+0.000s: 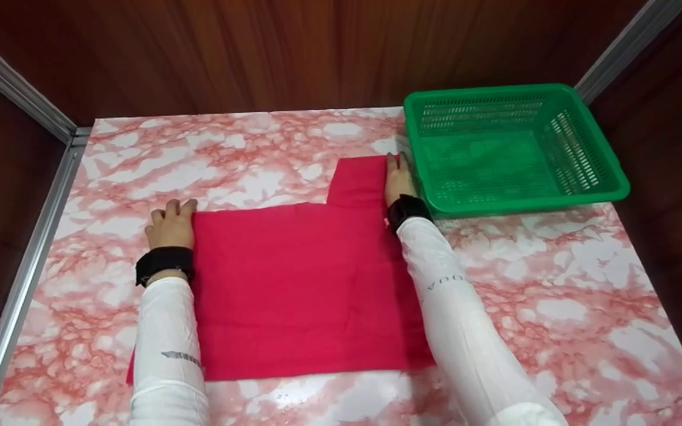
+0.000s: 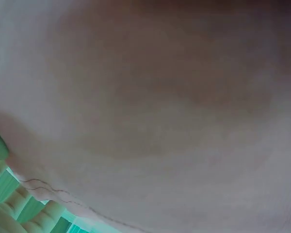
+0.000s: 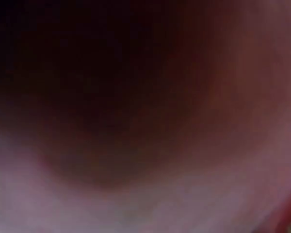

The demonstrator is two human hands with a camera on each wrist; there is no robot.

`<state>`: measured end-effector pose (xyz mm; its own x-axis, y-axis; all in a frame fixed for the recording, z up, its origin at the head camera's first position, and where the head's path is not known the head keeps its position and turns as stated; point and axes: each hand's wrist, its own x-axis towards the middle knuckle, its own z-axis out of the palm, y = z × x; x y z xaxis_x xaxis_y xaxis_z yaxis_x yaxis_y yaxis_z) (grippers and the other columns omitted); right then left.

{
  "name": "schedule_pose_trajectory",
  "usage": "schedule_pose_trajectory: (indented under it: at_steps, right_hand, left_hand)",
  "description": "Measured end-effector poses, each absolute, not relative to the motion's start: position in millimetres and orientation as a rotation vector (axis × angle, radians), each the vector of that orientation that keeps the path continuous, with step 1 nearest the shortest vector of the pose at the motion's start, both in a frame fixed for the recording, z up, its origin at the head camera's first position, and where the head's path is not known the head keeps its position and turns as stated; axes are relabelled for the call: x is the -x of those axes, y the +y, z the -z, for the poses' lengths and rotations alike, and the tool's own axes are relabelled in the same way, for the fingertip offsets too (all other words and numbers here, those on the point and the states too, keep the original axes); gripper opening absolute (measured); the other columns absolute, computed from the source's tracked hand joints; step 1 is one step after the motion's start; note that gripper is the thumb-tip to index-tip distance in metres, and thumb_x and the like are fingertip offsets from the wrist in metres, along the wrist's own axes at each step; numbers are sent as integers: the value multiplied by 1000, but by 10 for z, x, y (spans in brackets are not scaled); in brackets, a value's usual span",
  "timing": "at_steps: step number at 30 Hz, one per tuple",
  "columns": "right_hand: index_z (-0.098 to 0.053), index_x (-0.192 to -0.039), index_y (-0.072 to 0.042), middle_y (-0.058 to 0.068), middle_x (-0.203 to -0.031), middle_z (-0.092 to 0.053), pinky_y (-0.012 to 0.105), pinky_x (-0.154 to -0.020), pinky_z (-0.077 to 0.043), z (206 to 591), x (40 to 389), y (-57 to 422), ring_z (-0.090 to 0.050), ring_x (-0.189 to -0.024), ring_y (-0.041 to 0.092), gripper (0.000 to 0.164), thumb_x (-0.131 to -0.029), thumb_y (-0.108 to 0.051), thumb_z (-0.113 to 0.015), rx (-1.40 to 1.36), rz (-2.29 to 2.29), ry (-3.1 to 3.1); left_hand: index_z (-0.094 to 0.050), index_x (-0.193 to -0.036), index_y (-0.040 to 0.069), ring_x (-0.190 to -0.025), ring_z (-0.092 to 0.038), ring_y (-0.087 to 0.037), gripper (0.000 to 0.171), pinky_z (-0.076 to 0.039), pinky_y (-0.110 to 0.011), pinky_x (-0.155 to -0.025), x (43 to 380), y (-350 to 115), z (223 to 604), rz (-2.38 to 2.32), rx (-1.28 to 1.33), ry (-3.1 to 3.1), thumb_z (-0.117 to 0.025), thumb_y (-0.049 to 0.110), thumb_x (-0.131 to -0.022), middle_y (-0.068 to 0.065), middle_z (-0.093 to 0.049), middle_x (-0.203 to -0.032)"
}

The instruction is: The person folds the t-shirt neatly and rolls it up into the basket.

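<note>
In the head view, fairly bright, diffuse light falls across the bench (image 1: 246, 171), with a pale patch of glare toward its near side, while the panel (image 1: 293, 53) behind its far edge is much dimmer; a soft shadow darkens the red cloth (image 1: 293, 290) alongside the right sleeve (image 1: 459, 307), and fine detail is slightly soft. The left wrist view is mostly a hazy, greyish close-up blur, clearer only in a small green-tinted patch. The right wrist view is darker, sinking nearly to black, and heavily out of focus.
</note>
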<state>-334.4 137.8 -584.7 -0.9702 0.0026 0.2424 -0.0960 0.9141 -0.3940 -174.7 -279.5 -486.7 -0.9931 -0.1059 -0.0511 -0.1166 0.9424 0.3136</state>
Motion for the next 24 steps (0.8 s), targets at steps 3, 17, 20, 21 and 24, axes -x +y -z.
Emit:
schedule_pose_trajectory:
  at_steps: [3,17,20,21,24]
  right_hand:
    - [-27,-148,-6,21,-153,-22,36,-110,-33,5777,3296,1394,-25,-140,35,47,-103,-5,-14,-53,-605,-2843]
    - [-57,-110,11,30,-116,-49,45,-96,-39,4877,2867,1141,-43,-114,43,27,-87,-2,-50,-167,-235,-3091]
    - [-65,-105,9,26,-108,-54,47,-88,-44,4907,2837,1096,-49,-106,40,27,-90,2,-44,-231,-179,-3022]
    - [-66,-103,8,25,-105,-56,47,-86,-45,4915,2826,1086,-51,-103,40,28,-91,3,-42,-245,-157,-3005]
    - [-65,-103,6,23,-99,-60,47,-80,-49,4900,2800,1075,-57,-96,40,26,-90,4,-43,-259,-165,-2978]
  left_hand:
    - [-41,-137,10,-120,-30,-55,41,-32,-69,-87,1751,-2792,4866,-500,184,3068,-28,0,-99,-28,-32,-138]
    - [-48,-121,7,-109,-37,-50,29,-34,-66,-82,1781,-2753,4907,-503,259,3147,-31,2,-98,-28,-41,-114]
    - [-51,-110,0,-103,-41,-49,22,-33,-62,-80,1771,-2754,4924,-435,219,3229,-34,1,-96,-31,-46,-106]
    - [-52,-106,-2,-100,-42,-48,19,-33,-60,-79,1770,-2762,4934,-412,185,3267,-37,1,-95,-31,-48,-103]
    - [-56,-94,-7,-96,-44,-47,12,-33,-57,-79,1779,-2828,4974,-343,54,3372,-45,-3,-89,-31,-51,-95]
